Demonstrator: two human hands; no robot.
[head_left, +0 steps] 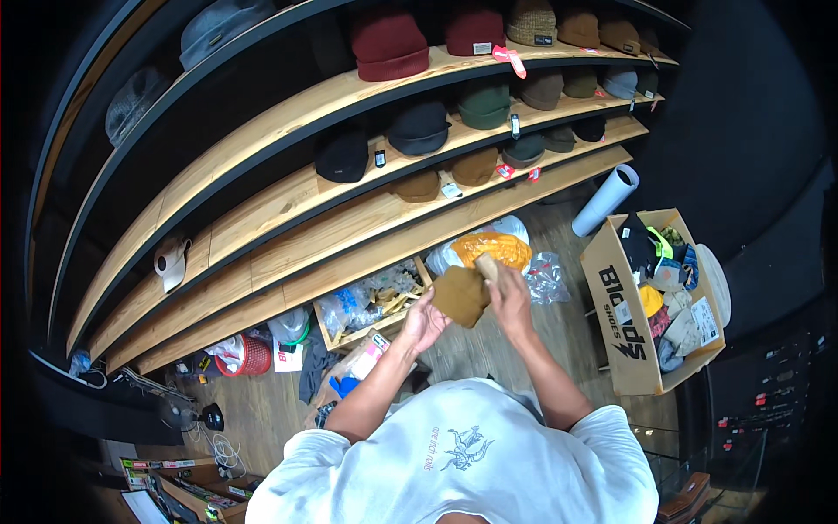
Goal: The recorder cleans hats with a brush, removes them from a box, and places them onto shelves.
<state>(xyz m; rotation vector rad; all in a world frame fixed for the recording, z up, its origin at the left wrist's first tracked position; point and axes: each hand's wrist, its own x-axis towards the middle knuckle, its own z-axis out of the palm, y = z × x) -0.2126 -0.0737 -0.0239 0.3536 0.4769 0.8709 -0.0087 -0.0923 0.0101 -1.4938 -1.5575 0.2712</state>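
Note:
A mustard-brown knit beanie (460,295) is held up in front of my chest, between both hands. My left hand (424,323) grips its left edge, fingers closed on the knit. At the beanie's right side is my right hand (511,301), slightly blurred, with its fingers closed at the edge. A small tan flat piece (487,265) sticks up by the right fingertips; I cannot tell whether it is card or part of the beanie. Ahead, a wooden shelf (288,210) carries folded beanies, among them a brown one (474,168) and a black one (341,155).
At right stands an open cardboard box (624,336) full of caps and cloth items, with a white roll (605,201) behind it. A wooden crate (425,272) of plastic wrap, an orange bag (497,249) and a red basket (249,356) sit below the shelves. A pale cap (172,264) rests at left.

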